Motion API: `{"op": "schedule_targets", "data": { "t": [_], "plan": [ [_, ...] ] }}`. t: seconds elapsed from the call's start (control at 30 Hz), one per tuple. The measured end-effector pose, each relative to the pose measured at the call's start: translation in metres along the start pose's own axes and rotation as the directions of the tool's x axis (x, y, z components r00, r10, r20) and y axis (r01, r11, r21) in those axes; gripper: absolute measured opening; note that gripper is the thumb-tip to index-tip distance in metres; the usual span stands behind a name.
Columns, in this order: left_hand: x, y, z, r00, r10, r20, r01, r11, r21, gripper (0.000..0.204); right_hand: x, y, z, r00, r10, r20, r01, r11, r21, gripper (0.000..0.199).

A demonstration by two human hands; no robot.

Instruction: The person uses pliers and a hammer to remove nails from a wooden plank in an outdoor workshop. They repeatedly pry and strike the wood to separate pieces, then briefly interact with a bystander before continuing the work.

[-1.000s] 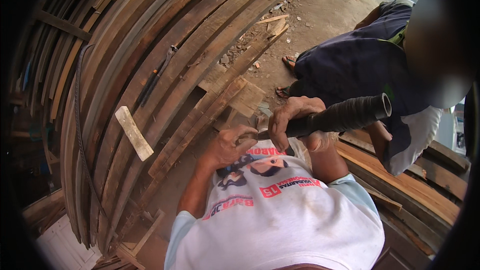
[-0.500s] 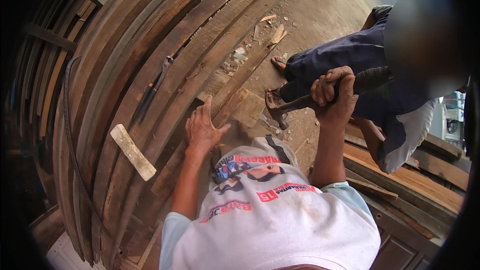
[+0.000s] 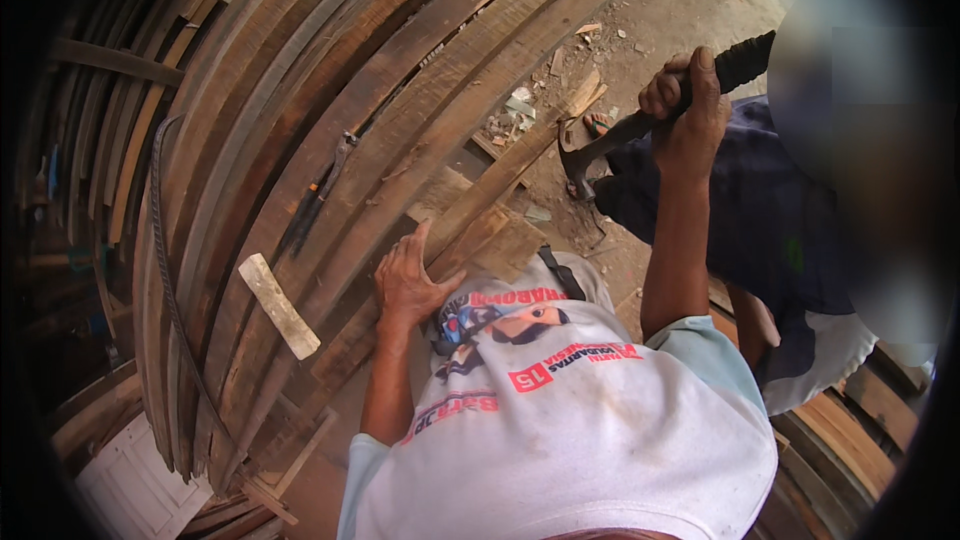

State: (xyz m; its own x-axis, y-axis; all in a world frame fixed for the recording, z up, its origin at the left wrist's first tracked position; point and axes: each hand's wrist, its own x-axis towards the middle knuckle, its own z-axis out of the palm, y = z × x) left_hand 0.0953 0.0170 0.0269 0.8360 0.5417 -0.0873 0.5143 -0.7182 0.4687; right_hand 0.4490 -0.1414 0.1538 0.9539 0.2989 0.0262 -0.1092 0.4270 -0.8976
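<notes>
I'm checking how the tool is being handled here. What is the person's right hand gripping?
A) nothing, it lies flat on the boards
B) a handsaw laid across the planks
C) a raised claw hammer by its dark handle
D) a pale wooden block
C: the right hand is closed round the dark handle of a claw hammer held up above the planks, while the left hand lies flat on them.

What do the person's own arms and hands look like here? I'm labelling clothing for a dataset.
Both arms are bare from the short sleeves down, with no gloves, watch or rings showing on the left hand or right hand. The sleeves are pale blue, on a white T-shirt with a colourful cartoon print and red lettering.
</notes>
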Motion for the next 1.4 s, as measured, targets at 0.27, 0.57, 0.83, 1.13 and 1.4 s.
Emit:
{"op": "schedule_targets", "data": {
  "t": [0.27, 0.57, 0.83, 1.13, 1.4],
  "plan": [
    [0.001, -0.001, -0.001, 1.000, -0.005, 0.011, 0.005, 1.000, 0.004, 0.102, 0.036, -0.001, 0.017, 1.000, -0.015, -0.019, 0.015, 1.000, 0.022, 0.040],
    [0.007, 0.002, -0.004, 1.000, 0.021, 0.015, -0.021, 1.000, 0.007, 0.103, 0.036, 0.009, 0.035, 0.990, -0.129, 0.063, 0.136, 0.983, -0.124, 0.033],
    [0.004, -0.006, 0.004, 0.997, 0.059, -0.045, -0.060, 0.998, -0.016, 0.103, 0.035, 0.013, 0.034, 0.979, -0.203, -0.008, 0.201, 0.974, -0.101, 0.031],
    [0.004, 0.000, 0.002, 0.999, 0.010, -0.031, -0.012, 0.998, -0.054, 0.102, 0.012, 0.021, 0.075, 0.929, -0.368, -0.034, 0.321, 0.850, -0.417, 0.028],
    [0.005, 0.002, 0.001, 0.996, 0.070, -0.063, -0.068, 0.997, 0.035, 0.099, 0.002, 0.047, 0.103, 0.767, -0.593, 0.245, 0.603, 0.535, -0.591, 0.022]
  ]
}}
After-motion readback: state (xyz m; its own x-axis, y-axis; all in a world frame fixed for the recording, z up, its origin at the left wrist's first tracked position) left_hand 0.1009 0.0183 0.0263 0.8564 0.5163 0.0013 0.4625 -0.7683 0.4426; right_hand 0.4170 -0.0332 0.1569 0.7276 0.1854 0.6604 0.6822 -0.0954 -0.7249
